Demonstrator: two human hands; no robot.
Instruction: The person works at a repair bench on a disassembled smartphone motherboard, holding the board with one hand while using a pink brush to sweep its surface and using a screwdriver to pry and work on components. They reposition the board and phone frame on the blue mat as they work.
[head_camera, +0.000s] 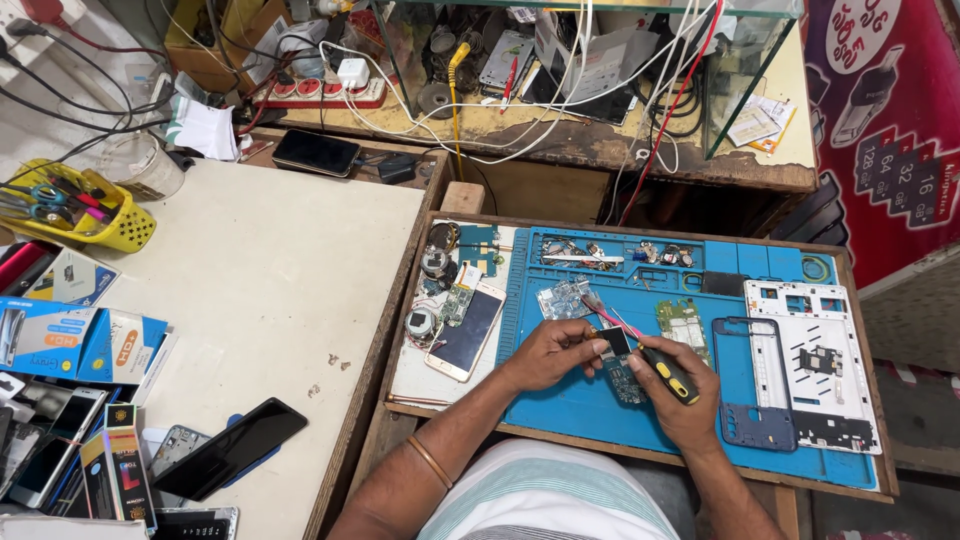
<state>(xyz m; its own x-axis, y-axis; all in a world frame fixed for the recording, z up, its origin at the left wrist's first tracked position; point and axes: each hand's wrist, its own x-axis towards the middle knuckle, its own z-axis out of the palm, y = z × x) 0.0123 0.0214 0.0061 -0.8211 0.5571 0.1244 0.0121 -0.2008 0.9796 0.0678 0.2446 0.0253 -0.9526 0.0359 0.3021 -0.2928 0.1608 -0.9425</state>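
Over a blue work mat (600, 410), my left hand (552, 352) pinches a small dark circuit board (622, 365). A yellow and black screwdriver (668, 372) is gripped in my right hand (678, 398), with its thin shaft pointing up and left over the board. Just above the hands a green circuit board (683, 324) and a pale board (563, 298) lie on the mat. At the mat's right side rest a blue phone frame (757, 425) and a white phone back frame (815, 350).
A gold-edged phone (467, 331) lies face up left of the mat among small parts. The pale table (270, 290) on the left carries a black phone (231, 450), blue boxes (80, 345) and a yellow tool basket (75, 207). Cables crowd the back shelf (560, 130).
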